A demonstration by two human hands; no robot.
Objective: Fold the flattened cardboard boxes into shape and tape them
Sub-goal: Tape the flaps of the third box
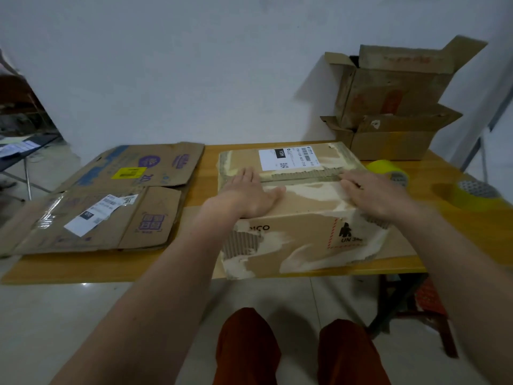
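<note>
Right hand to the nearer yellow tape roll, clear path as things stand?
Probably yes. The right hand lies flat on the folded box, and the yellow tape roll sits on the table just beyond its fingertips, at the box's right edge. Nothing stands between them. The left hand also presses the flaps.

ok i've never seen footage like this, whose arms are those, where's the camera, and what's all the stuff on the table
There is no machine here. The one picture comes from a camera worn on a person's head, looking forward and down, so the two bare arms are the wearer's own.

Both hands lie flat on a folded-up cardboard box on the wooden table: the left hand and the right hand press its top flaps down. Neither holds anything.

Left of it lie two flattened boxes, not yet folded. To the right sit two rolls of yellow tape: a nearer roll and a farther roll. At the far right corner open boxes are stacked. The red at the bottom is the person's knees.
</note>
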